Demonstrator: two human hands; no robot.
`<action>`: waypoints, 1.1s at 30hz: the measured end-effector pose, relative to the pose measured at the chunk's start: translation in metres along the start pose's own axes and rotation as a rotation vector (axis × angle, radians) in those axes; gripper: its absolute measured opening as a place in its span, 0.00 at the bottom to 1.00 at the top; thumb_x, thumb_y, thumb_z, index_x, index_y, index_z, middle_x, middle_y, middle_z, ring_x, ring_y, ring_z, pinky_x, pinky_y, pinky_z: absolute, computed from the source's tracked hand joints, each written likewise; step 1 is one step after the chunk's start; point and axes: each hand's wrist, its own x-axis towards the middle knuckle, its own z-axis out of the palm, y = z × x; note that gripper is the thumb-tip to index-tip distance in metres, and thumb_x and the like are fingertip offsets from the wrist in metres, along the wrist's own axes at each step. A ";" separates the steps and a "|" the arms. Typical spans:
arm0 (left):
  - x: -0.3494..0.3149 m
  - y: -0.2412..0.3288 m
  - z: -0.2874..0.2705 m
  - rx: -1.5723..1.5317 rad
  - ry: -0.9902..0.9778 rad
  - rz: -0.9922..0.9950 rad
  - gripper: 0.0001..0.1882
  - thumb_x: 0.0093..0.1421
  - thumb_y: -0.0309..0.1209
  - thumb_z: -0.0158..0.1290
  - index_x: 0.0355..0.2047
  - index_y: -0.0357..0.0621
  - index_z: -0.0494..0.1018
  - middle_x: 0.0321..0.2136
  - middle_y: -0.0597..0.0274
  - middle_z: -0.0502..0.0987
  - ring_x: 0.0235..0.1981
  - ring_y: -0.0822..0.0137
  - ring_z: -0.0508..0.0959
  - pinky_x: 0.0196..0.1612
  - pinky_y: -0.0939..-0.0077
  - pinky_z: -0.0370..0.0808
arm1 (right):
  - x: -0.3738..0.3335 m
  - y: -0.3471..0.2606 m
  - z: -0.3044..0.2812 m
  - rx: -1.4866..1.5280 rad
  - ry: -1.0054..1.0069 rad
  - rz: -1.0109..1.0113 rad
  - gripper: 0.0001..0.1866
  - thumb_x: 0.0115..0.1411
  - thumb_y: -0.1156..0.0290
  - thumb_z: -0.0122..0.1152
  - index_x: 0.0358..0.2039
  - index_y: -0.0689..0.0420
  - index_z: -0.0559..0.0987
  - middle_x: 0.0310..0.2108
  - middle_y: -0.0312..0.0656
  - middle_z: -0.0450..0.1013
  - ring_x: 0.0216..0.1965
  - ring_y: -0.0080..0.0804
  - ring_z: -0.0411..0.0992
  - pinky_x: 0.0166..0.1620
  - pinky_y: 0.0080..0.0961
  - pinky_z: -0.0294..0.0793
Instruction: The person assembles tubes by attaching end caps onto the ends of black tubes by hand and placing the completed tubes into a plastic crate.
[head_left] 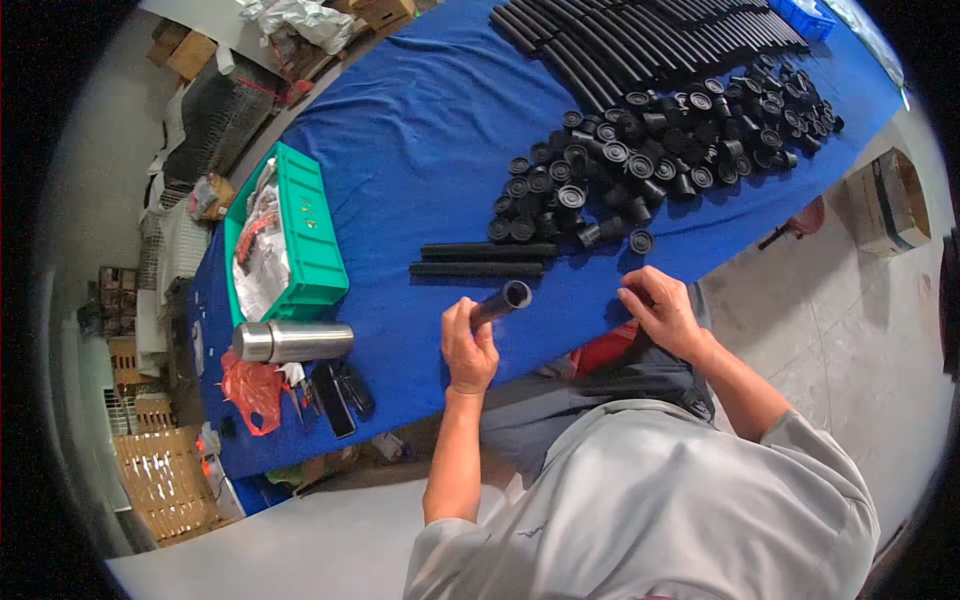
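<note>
left hand: we see it wrapped shut around a short black plastic tube, open end tilted up and away from us, just above the near table edge.
right hand: resting on the blue cloth-covered table near the edge, fingers curled in. We can't tell whether it pinches anything small; nothing shows in it.
tube in hand: its upper mouth looks open, no cap seated that we can make out.
nearest cap: one loose black round plastic cap lies alone just beyond the right hand, apart from the fingers.
cap stock: big heap of black round end caps spread mid-table, well past both hands. Looks barely dented.
set-aside tubes: two short black tubes lie side by side, parallel, just beyond the left hand. We can't tell whether their ends are capped.
long stock: row of long black rods or tubes laid out at the far end of the table.
progress: our read is early. At most two pieces laid aside, one in hand, and most of the caps and long stock untouched.
left side clutter: green plastic crate holding bags and paper; steel vacuum flask on its side in front of it; red plastic bag at the table corner.
off table: cardboard box on the floor to our right.
</note>
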 end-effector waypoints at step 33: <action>0.012 0.007 -0.003 -0.025 -0.010 0.043 0.23 0.67 0.27 0.49 0.61 0.39 0.62 0.41 0.46 0.74 0.39 0.48 0.75 0.43 0.58 0.73 | -0.073 0.080 0.047 -0.664 -0.915 0.088 0.12 0.54 0.62 0.56 0.31 0.56 0.81 0.37 0.58 0.76 0.39 0.50 0.76 0.41 0.48 0.76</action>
